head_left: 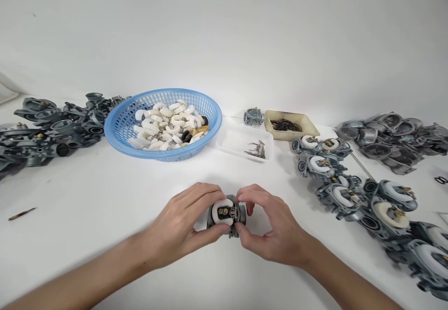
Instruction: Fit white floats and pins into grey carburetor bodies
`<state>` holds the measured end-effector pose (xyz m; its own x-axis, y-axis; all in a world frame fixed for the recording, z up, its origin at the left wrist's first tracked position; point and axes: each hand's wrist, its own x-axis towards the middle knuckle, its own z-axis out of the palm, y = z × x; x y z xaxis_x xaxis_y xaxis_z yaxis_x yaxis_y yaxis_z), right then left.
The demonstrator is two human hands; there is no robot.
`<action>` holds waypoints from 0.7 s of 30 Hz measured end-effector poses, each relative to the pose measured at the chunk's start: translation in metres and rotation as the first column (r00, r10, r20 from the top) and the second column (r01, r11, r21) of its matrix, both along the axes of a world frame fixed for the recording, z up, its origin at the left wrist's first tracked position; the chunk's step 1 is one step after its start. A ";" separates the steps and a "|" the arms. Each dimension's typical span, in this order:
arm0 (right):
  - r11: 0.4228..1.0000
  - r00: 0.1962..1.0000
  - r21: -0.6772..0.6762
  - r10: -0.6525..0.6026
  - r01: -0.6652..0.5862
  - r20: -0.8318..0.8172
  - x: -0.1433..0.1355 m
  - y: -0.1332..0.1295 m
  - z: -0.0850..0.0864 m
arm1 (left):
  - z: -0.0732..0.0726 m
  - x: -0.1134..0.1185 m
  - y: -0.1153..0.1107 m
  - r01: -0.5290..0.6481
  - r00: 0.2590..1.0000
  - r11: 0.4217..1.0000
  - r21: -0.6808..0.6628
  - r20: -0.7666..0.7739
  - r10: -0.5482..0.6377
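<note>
A grey metal carburetor point(242, 214) rests on the white table at the front middle, its open side facing up. A white C-shaped float point(217, 211) lies in it, around two small brass parts. My left hand point(189, 221) grips the carburetor from the left, fingertips and thumb on the float and rim. From the right, my right hand point(273, 221) closes on it, with thumb and index finger at the side by the float hinge. Whether a pin sits between those fingertips is too small to tell.
A blue basket point(111, 125) of white floats stands behind, beside a clear tray point(231, 143) of small metal pins and a cream box point(292, 135) of black rings. Carburetors with floats point(345, 195) line the right; bare carburetors point(66, 125) pile left; metal bowls point(392, 137) lie far right; a screwdriver-like tool point(22, 214) lies left.
</note>
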<state>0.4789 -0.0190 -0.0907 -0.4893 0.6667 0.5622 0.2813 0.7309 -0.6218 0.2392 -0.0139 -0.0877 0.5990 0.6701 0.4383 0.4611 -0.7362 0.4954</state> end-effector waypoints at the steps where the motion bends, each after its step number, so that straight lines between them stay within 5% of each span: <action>1: 1.000 1.000 0.003 0.001 -0.001 -0.002 0.000 0.000 0.000 | 0.000 0.000 0.000 -0.003 1.000 1.000 0.001 0.000 0.003; 21: 1.000 1.000 0.005 0.014 -0.014 -0.010 -0.002 0.000 0.001 | 0.001 0.000 0.000 0.001 1.000 1.000 0.001 0.010 -0.001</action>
